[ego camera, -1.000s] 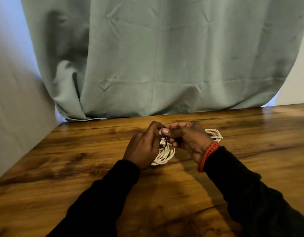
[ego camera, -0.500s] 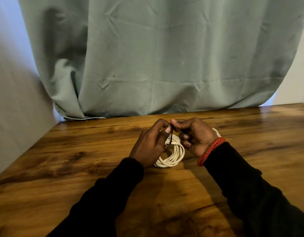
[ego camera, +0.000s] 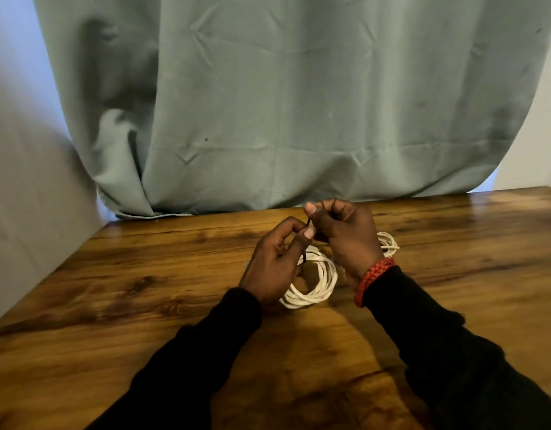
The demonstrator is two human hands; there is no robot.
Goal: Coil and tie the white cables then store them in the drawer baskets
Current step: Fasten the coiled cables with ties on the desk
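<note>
At centre frame the coiled white cable [ego camera: 311,283] lies flat on the table [ego camera: 144,274] just below both hands, the left hand [ego camera: 275,262] and right hand [ego camera: 342,234] each pinching a thin dark tie [ego camera: 306,240] (running upright between them), so cinching looks next.

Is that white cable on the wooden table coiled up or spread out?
Coiled: the white cable lies in stacked round loops on the wooden table.

From where I stand, nothing carries any lettering, label, brand or number that can be read.
</note>
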